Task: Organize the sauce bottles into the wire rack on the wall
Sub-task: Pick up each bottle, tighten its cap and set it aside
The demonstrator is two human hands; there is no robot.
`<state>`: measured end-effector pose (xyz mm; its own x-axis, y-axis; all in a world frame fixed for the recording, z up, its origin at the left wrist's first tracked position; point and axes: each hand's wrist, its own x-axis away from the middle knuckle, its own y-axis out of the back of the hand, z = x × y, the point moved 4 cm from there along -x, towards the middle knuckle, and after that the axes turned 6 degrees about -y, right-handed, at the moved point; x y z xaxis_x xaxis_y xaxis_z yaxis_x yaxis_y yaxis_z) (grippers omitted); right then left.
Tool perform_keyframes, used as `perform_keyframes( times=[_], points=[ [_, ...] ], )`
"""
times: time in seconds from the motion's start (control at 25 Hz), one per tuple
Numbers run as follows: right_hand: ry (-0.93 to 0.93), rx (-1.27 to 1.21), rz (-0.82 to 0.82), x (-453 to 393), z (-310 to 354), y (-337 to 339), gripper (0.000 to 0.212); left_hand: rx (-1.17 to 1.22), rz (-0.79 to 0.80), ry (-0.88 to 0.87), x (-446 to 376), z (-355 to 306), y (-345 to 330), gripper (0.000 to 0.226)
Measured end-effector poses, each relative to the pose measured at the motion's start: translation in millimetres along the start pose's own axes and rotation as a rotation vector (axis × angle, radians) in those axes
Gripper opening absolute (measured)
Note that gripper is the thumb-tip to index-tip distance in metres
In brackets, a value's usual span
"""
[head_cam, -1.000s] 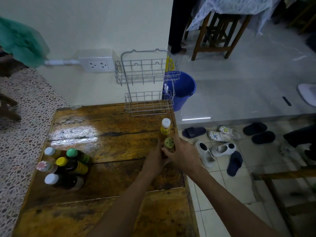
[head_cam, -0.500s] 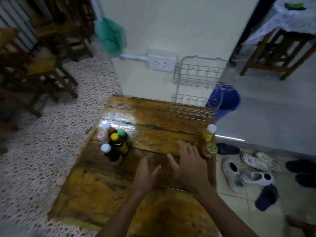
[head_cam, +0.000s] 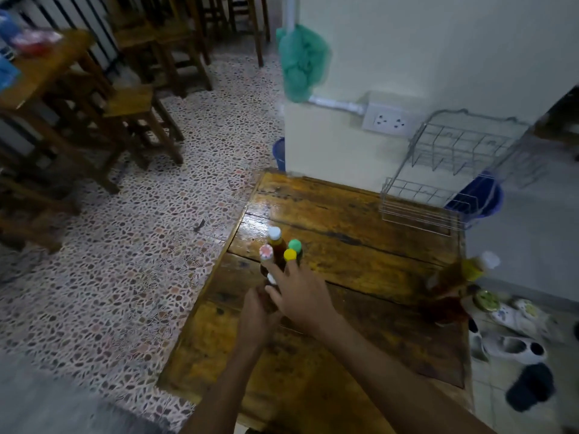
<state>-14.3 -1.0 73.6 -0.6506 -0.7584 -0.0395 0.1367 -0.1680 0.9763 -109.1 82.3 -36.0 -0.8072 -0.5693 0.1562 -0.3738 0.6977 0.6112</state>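
Observation:
Several sauce bottles [head_cam: 279, 249] with white, pink, yellow and green caps stand clustered at the left edge of the wooden table [head_cam: 360, 270]. My left hand [head_cam: 257, 311] curls around the nearest dark bottle, whose white cap [head_cam: 271, 278] shows between my hands. My right hand [head_cam: 302, 297] lies over the cluster with fingers spread, fingertips by the yellow cap. Two more bottles, a blurred yellow-labelled one [head_cam: 474, 267] and a green-lidded one [head_cam: 485, 300], stand at the table's right edge. The two-tier wire rack [head_cam: 454, 170] on the wall holds nothing.
A white power socket [head_cam: 388, 120] and a green bag [head_cam: 302, 62] hang on the wall left of the rack. A blue bucket [head_cam: 482, 195] sits behind it. Shoes [head_cam: 513, 346] lie on the floor to the right, wooden stools [head_cam: 134, 120] to the left.
My view has swung left. Both hands have moved from the two bottles at the right edge across the table to the cluster at the left, and my left hand has closed on the nearest bottle.

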Motion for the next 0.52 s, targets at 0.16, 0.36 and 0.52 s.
perform_keyframes(
  times=[0.16,0.36,0.52],
  points=[
    [0.02,0.094,-0.02,-2,4,-14,0.037,-0.169,0.128,-0.069,-17,9,-16,0.035],
    [-0.024,0.04,-0.01,17,-26,6,0.025,-0.109,0.156,-0.263,-9,-15,-25,0.041],
    [-0.047,0.075,-0.081,45,-63,50,0.032,0.335,0.467,-0.287,-8,-65,-46,0.018]
  ],
)
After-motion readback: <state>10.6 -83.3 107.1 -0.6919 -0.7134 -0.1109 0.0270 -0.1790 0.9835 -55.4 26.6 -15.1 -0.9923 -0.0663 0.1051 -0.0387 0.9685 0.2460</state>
